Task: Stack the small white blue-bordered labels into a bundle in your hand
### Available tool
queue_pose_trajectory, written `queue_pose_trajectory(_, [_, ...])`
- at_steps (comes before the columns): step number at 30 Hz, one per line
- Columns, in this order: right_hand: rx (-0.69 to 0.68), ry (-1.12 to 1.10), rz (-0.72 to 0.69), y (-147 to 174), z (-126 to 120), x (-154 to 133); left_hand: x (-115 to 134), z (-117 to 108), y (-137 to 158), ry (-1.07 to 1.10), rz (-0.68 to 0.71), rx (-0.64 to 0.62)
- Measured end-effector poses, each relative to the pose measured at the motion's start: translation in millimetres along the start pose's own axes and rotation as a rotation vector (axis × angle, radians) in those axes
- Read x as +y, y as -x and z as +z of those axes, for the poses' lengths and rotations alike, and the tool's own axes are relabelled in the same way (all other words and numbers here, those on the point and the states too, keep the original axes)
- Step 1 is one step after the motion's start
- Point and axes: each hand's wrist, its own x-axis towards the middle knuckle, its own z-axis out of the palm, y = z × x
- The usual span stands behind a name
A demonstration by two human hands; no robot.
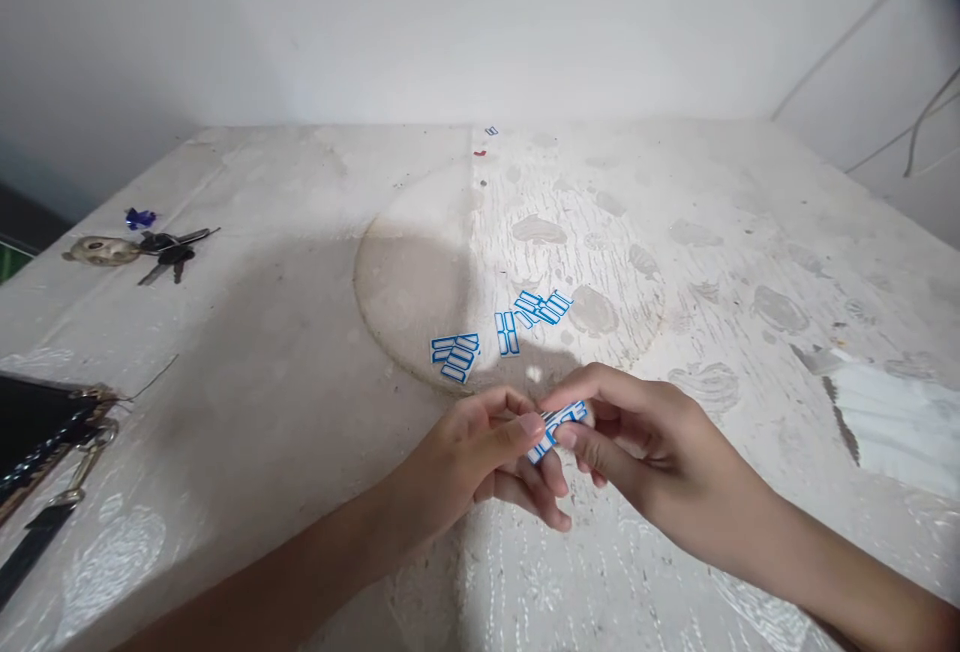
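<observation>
Blue-edged white labels (556, 426) sit pinched between both hands just below the frame's centre, over the near part of the bench (270, 332). The left hand (480, 457) comes in from the lower left and grips the small sheet with thumb and forefinger at its left end. The right hand (645, 452) comes in from the lower right and nips the same sheet from the other side, its fingers curled narrow around it. The sheet's long axis runs diagonally, from lower left up to upper right, and most of it is hidden by the fingertips.

Beyond the hands, three loose bunches of the same labels lie flat on the bench inside a faint round stain: one (454, 356) just above the left hand, one (507, 332) upright beside it, and one (544, 307) slanted further up and right.

Keys (169, 250) with a pale fob (101, 250) rest at the far left. A dark pouch (37, 422) with a chain lies at the left edge. White torn paper (892, 417) lies at the right edge.
</observation>
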Motion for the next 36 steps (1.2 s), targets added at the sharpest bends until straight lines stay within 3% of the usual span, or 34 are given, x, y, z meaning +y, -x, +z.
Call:
queue_pose_trajectory(19, [-0.09, -0.045, 0.058, -5.2, -3.9, -3.7, -2.1, 1.4, -1.2, 0.091, 0.036, -0.005])
queue_pose_trajectory(27, [-0.149, 0.364, -0.058, 3.3, -7.2, -9.7, -1.4, 1.7, 3.5, -0.048, -0.21, -0.258])
queue_pose_trajectory(36, [-0.283, 0.337, -0.052, 2.2, -13.0, -11.2, -14.7, 2.5, 1.9, -0.012, -0.129, -0.292])
